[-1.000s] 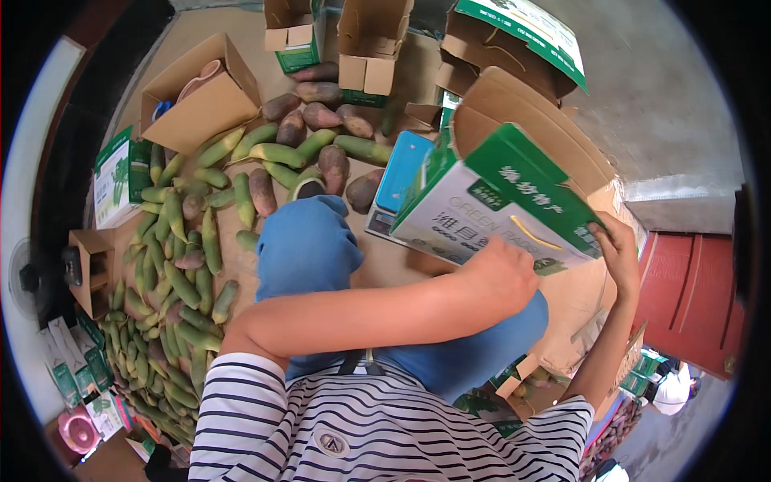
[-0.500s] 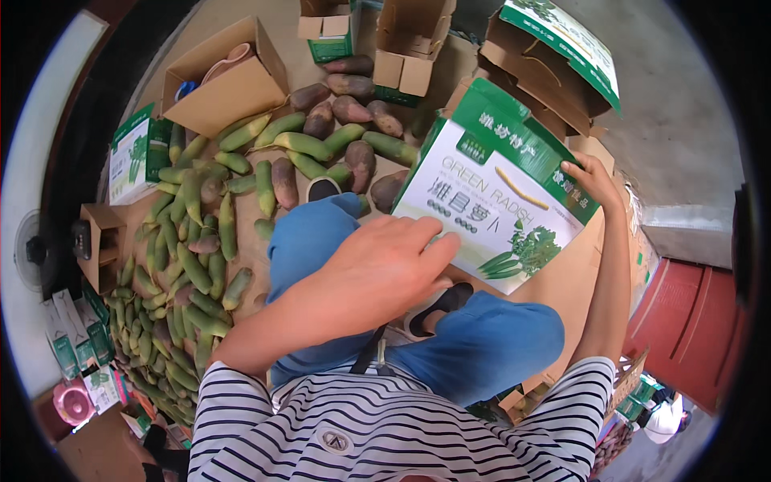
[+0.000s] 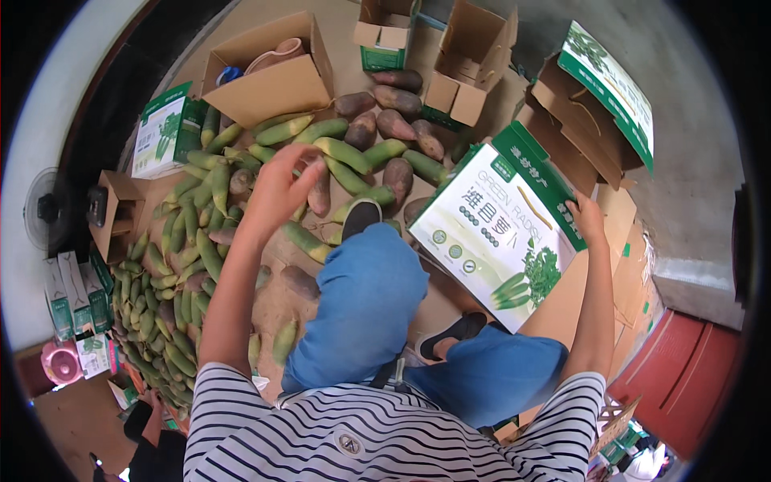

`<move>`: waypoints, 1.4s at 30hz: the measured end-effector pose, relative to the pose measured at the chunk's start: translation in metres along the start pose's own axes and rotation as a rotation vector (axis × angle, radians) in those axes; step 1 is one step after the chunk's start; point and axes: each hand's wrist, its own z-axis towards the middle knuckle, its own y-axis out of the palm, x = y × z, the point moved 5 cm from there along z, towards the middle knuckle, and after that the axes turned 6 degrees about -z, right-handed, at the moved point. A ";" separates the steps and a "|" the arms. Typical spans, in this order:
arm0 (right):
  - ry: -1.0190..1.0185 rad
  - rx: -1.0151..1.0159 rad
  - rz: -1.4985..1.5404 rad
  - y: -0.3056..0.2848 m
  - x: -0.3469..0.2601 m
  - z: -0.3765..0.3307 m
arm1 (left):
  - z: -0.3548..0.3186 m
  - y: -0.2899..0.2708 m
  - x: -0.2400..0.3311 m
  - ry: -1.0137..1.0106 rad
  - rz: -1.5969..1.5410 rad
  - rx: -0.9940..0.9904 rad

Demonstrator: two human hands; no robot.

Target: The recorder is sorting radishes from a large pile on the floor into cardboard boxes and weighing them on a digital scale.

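Observation:
My right hand [image 3: 586, 218] grips the right edge of a white and green printed carton [image 3: 474, 225], its thumb on the printed face. The carton leans tilted beside my knee. My left hand [image 3: 285, 181] is out over the radishes on the left, fingers curved and apart, with nothing visible in them. Beside its fingertips lies a purplish radish [image 3: 320, 194]; whether they touch it I cannot tell. Long green radishes [image 3: 343, 153] lie just beyond that hand, and another green radish [image 3: 307, 241] rests nearer my knee.
A big heap of green radishes [image 3: 173, 321] spreads along the left. An open brown box [image 3: 273, 88] with a pot-like item inside stands at the far left. Open cartons [image 3: 474, 60] stand at the back, with a flapped carton [image 3: 578, 112] at far right. Purplish radishes [image 3: 397, 98] lie before them.
My left hand has moved away from the carton's lower edge, left and outward to the radishes. The right hand keeps hold of the carton. The view has shifted too.

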 end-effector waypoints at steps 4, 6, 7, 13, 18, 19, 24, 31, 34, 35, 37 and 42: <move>-0.013 0.276 -0.012 -0.022 -0.017 -0.009 | 0.061 -0.034 -0.084 0.140 0.401 0.192; -0.033 0.369 -0.066 -0.029 -0.037 -0.010 | 0.098 -0.047 -0.108 0.198 0.571 0.278; -0.106 0.427 -0.061 -0.032 -0.054 -0.010 | 0.118 -0.056 -0.123 0.135 0.666 0.309; -0.452 0.353 0.025 -0.058 -0.199 -0.012 | 0.198 -0.095 -0.190 0.070 1.003 0.389; -0.690 0.252 0.089 -0.059 -0.287 0.019 | 0.218 -0.094 -0.216 0.021 1.110 0.301; -0.730 0.229 0.130 -0.056 -0.300 0.028 | 0.221 -0.088 -0.214 0.015 1.129 0.281; -0.871 0.204 0.205 -0.031 -0.377 0.075 | 0.205 -0.094 -0.222 0.221 1.133 0.356; -0.945 0.162 0.258 -0.003 -0.435 0.096 | 0.170 -0.081 -0.226 0.235 0.942 0.346; -0.980 0.208 0.271 0.000 -0.455 0.098 | 0.159 -0.084 -0.228 0.285 0.896 0.357; -0.981 0.211 0.275 0.000 -0.460 0.099 | 0.158 -0.083 -0.227 0.286 0.882 0.363; -0.982 0.212 0.278 0.003 -0.470 0.102 | 0.156 -0.081 -0.226 0.286 0.866 0.369; -0.985 0.186 0.272 0.011 -0.488 0.101 | 0.153 -0.084 -0.225 0.278 0.782 0.358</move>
